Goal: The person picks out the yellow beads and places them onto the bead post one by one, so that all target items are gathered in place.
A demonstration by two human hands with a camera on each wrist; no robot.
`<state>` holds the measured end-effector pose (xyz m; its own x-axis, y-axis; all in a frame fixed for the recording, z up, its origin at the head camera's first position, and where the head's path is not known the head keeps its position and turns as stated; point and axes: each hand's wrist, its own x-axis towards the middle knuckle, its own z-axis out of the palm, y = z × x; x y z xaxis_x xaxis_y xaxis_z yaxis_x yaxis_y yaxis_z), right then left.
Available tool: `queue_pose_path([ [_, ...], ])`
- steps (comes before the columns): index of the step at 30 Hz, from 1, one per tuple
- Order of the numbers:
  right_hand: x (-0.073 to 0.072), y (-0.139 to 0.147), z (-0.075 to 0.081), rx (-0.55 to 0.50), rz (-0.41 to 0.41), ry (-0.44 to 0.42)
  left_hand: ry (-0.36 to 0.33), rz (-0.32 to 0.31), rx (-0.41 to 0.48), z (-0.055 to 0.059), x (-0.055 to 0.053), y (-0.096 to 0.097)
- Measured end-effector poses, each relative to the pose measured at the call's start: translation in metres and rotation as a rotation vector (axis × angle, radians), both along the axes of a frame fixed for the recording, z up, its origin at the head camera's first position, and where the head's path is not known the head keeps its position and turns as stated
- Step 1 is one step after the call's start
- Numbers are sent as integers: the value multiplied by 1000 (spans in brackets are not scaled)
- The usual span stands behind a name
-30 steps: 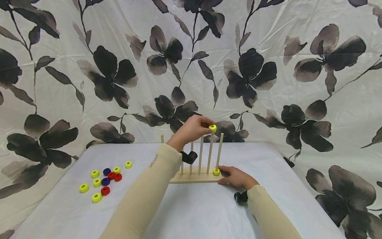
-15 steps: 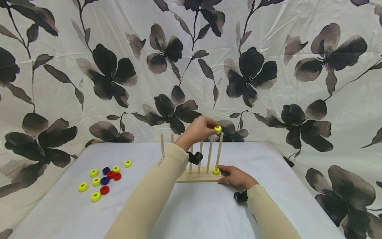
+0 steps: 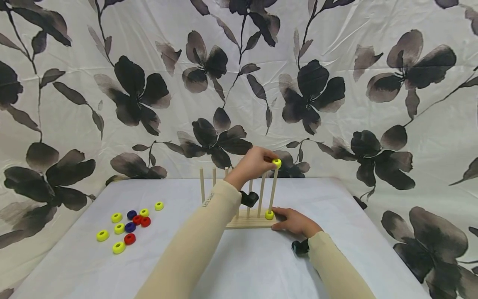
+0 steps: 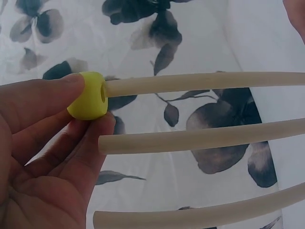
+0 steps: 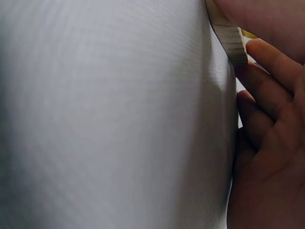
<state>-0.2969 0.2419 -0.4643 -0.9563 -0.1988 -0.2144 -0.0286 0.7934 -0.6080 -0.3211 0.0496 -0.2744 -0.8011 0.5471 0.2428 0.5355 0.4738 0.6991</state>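
My left hand (image 3: 255, 163) pinches a yellow ring-shaped bead (image 4: 89, 102) between thumb and fingertips. The bead is at the top of the rightmost wooden peg (image 3: 273, 191); in the left wrist view its hole faces the peg's tip, right at it. Another yellow bead (image 3: 269, 215) sits low on that same peg, at the base. My right hand (image 3: 297, 223) grips the right end of the wooden peg rack (image 3: 250, 224), thumb in front and fingers behind. My left forearm hides part of the rack, and the right wrist view shows only the end of its base (image 5: 233, 45).
On the left of the white-covered table (image 3: 239, 265) lie several loose yellow beads (image 3: 118, 248), a few red beads (image 3: 130, 239) and two dark blue beads (image 3: 130, 227). Other upright pegs (image 3: 202, 185) stand along the rack. A floral cloth (image 3: 239, 83) hangs behind.
My left hand has moved right with the yellow bead, from above the neighbouring peg to the top of the rightmost one. My right hand has stayed at the rack's end.
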Motion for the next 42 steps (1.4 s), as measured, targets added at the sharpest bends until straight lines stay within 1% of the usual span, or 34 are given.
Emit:
queue_pose_path([
  [8, -1, -1, -1, -24, 23, 19, 4, 5, 0, -3, -3, 2],
  [13, 0, -2, 2, -22, 24, 17, 13, 10, -21, -4, -3, 4],
  [19, 2, -2, 3, -21, 28, 22, 2, 9, -39, -6, -3, 4],
  [24, 1, -3, 3, -21, 25, 19, 24, 11, -62, -6, -3, 2],
  [27, 1, -3, 3, -26, 19, 9, 41, 10, -69, -5, -3, 1],
  [35, -1, -1, 0, -29, 30, 28, 55, 6, -62, -3, -2, -6],
  [42, -1, 0, -2, -28, 21, 33, 87, 34, -62, -1, -2, -17],
])
